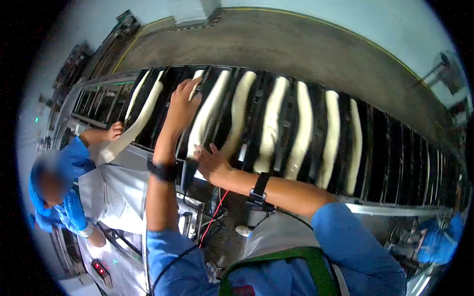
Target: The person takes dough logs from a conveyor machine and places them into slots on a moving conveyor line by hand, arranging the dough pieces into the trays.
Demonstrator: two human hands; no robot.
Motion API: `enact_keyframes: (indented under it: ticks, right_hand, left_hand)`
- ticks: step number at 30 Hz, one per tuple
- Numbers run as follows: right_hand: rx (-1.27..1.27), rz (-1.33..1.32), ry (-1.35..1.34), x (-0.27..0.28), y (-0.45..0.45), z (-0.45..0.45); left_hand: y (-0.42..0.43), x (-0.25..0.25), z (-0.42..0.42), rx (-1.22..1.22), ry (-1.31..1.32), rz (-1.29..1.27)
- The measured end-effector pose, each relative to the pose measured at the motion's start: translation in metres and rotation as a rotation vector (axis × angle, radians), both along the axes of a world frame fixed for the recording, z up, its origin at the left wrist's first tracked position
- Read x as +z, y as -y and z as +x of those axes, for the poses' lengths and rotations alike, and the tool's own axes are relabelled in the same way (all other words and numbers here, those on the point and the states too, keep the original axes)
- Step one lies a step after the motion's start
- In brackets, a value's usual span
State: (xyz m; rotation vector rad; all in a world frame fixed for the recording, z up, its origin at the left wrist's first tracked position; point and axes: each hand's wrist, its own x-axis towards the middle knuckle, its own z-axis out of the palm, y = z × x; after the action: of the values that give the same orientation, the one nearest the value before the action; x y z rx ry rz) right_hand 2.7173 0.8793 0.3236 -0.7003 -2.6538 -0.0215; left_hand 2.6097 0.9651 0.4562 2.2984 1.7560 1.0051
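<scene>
Long pale strips that look like dough [270, 121] lie in black troughs of a wide conveyor [377, 148]. My left hand [183, 104] reaches across the far end of one pale strip [198, 74], with fingers stretched and the thumb apart. Part of that strip shows between thumb and fingers; my hand and forearm hide much of the rest. Nearer to me, my right hand [213, 164] is spread at the near end of the neighbouring pale strip [210, 111], its fingertips touching or just over it. Both wrists wear dark bands.
At left, a co-worker in blue [54, 192] has one hand [115, 130] by another pale strip [140, 118]. A metal surface below holds a red digital display [100, 268]. A red cable [213, 217] hangs below the conveyor. Another person in blue [437, 241] is at far right.
</scene>
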Motion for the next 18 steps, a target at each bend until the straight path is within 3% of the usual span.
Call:
enact_keyframes:
  ticks: [2,4,5,7,8,9,10,11,12,13,14,15,16,17,18]
  right_hand:
    - [0.037,-0.081,0.055,0.018,0.003,0.033]
    - [0.091,-0.221,0.004,0.042,0.009,0.098]
    - [0.046,-0.216,0.069,0.055,0.014,0.131]
    - [-0.037,-0.3,0.066,0.065,0.027,0.205]
    - [-0.148,-0.25,0.009,0.066,0.038,0.244]
    - [-0.269,-0.234,0.041,0.06,0.042,0.282]
    - [-0.394,-0.228,0.01,0.068,0.055,0.321]
    - [-0.512,-0.129,-0.055,0.045,0.052,0.355]
    - [-0.704,-0.207,-0.072,0.05,0.067,0.387]
    - [-0.907,-0.208,-0.061,0.037,0.079,0.419]
    - [-1.064,-0.159,-0.063,0.028,0.09,0.442]
    - [-1.186,-0.249,-0.08,0.025,0.101,0.458]
    - [-1.306,-0.337,-0.107,0.024,0.114,0.476]
    - [-1.291,-0.42,-0.059,0.019,0.122,0.489]
    - [-1.276,-0.507,-0.007,0.012,0.127,0.492]
  left_hand:
    - [0.056,0.015,0.042,-0.074,0.066,-0.039]
    - [0.107,0.007,0.064,-0.097,-0.033,-0.109]
    - [0.133,0.007,0.071,-0.063,0.052,-0.271]
    - [0.181,-0.011,0.067,-0.053,0.027,-0.357]
    - [0.203,-0.026,0.059,-0.028,0.173,-0.444]
    - [0.227,-0.035,0.055,0.018,0.016,-0.432]
    - [0.247,-0.042,0.054,-0.032,0.104,-0.48]
    - [0.264,-0.059,0.042,0.058,0.344,-0.57]
    - [0.287,-0.078,0.031,0.11,0.583,-0.638]
    - [0.308,-0.101,0.014,0.119,0.694,-0.674]
    - [0.317,-0.092,0.02,0.077,0.559,-0.689]
    - [0.326,-0.082,0.029,0.16,0.687,-0.787]
    - [0.345,-0.095,0.027,0.207,1.208,-0.732]
    - [0.353,-0.111,0.018,0.132,0.846,-0.741]
    - [0.355,-0.095,0.033,0.043,0.823,-0.71]
